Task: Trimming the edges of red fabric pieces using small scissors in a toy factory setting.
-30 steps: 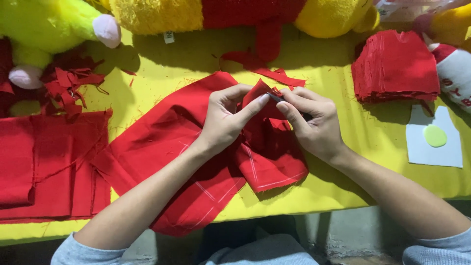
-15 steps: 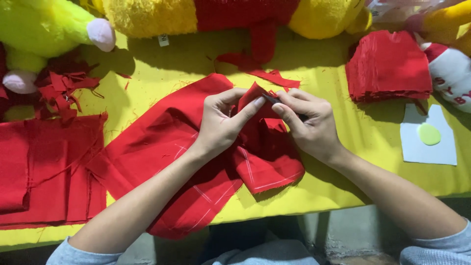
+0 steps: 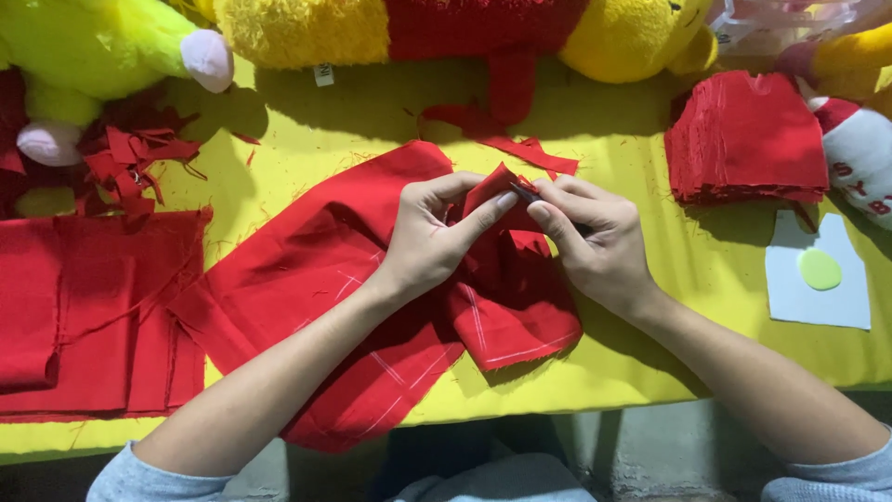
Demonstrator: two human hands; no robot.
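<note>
Both hands have lifted slightly since before; left hand (image 3: 435,240) & right hand (image 3: 595,244) fingers now pinch the red cloth's (image 3: 307,279) raised fold tighter, w/ a dark tool (image 3: 522,192) at it.

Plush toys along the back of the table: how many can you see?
3, all partly cut off: a green plush toy at far left, a yellow-and-red plush toy at top centre, and a third plush toy at the right edge. More may lie out of view.

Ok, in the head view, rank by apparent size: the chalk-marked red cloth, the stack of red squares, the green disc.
1. Chalk-marked red cloth, under both hands.
2. Stack of red squares.
3. Green disc, on the pale card.
</note>
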